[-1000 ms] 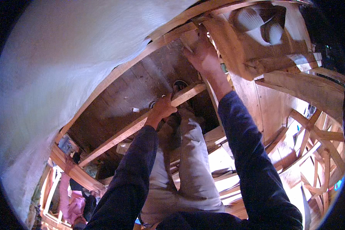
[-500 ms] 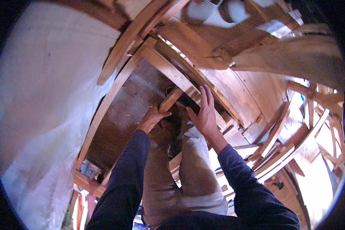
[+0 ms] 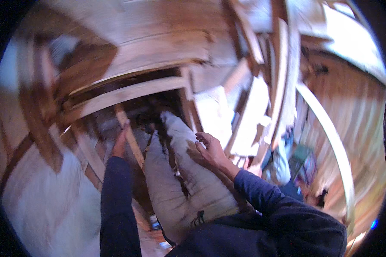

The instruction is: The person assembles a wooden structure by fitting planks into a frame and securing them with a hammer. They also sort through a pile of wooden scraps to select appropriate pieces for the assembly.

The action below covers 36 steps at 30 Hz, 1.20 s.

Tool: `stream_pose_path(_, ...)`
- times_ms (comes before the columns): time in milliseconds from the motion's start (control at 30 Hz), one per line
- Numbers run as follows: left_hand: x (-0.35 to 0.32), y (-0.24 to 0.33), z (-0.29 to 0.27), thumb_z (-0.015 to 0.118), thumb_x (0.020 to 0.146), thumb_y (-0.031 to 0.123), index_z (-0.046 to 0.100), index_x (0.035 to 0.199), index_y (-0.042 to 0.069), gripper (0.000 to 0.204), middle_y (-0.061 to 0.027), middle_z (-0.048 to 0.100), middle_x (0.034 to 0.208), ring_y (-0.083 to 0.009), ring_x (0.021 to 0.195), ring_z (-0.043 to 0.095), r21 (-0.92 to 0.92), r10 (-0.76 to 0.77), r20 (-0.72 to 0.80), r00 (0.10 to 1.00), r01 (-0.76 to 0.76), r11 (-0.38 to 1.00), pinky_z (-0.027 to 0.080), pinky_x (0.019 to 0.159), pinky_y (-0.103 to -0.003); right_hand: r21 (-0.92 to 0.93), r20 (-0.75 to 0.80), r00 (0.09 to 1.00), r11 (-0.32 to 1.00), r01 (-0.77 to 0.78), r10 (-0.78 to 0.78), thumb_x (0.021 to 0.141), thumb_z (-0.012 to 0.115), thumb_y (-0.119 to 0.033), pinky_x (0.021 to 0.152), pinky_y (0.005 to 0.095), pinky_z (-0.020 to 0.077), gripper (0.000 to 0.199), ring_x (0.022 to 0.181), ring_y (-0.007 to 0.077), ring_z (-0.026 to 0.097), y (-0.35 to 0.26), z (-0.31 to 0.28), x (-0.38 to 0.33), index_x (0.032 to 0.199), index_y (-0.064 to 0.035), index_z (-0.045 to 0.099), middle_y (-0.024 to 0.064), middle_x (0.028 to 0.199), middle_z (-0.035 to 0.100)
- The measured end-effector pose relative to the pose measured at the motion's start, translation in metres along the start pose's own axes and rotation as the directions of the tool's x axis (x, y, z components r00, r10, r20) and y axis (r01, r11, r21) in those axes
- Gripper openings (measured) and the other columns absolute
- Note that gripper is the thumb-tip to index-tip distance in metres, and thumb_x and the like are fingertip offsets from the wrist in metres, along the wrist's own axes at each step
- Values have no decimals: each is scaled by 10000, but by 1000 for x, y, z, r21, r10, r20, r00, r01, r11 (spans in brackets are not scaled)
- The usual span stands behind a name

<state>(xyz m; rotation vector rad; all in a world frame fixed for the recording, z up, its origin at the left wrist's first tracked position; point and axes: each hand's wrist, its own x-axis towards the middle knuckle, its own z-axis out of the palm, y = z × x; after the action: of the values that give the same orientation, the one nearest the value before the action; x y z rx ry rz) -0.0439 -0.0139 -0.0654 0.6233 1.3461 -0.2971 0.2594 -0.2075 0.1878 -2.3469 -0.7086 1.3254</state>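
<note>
Left hand (image 3: 120, 139): fingers appear clamped on wooden strip (image 3: 131, 139), its upper end by the pale crosspiece (image 3: 133, 92). Right hand (image 3: 212, 150): empty, fingers apart, loosely curled. Step, judged: steadying strip; shifting it calls for clearance at crosspiece.

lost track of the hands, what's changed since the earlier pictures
The right hand has come off the wooden crossbar and drawn back toward the body, now empty by the beige trousers, fingers curled. The view swung right. The left hand stays on the wooden strip.
</note>
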Motion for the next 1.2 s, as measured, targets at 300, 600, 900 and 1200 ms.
stream_pose_path(300, -14, 26, -7, 478, 905, 664, 243, 1493, 21, 902, -153, 320, 1500, -284, 1377, 327, 24, -46, 151, 988, 43, 999, 248, 1141, -417, 239, -482, 745, 887, -394, 461, 887, 592, -102, 657, 298, 496, 163, 711, 167, 612, 128, -18, -150, 993, 12, 643, 100, 795, 640)
stream_pose_path(600, -33, 61, 27, 457, 875, 721, 176, 1514, 39, 976, -179, 294, 1512, -327, 1380, 322, 144, -107, 23, 994, 102, 984, 275, 1133, -445, 386, -454, 341, 527, -757, 823, 803, 641, -229, 746, 458, 518, 320, 807, 408, 659, 262, 85, -249, 997, 23, 598, 218, 806, 678)
stream_pose_path(900, -56, 84, 39, 500, 948, 570, 368, 1434, 40, 731, -91, 456, 1389, -228, 1253, 449, 116, 52, 15, 999, -54, 992, 331, 1087, -370, -524, 48, 622, 550, -650, 782, 868, 542, -347, 691, 487, 523, 309, 802, 345, 673, 434, 127, -252, 1043, -128, 672, 168, 870, 693)
stream_pose_path(1200, -79, 93, 28, 692, 835, 515, 363, 1443, 65, 825, -108, 398, 1451, -260, 1352, 353, 33, 50, -224, 973, -44, 999, 215, 1138, -368, -596, -186, 847, 629, -500, 497, 980, 474, -333, 462, 466, 468, 485, 571, 342, 635, 399, 99, -257, 1286, 41, 511, 195, 687, 633)
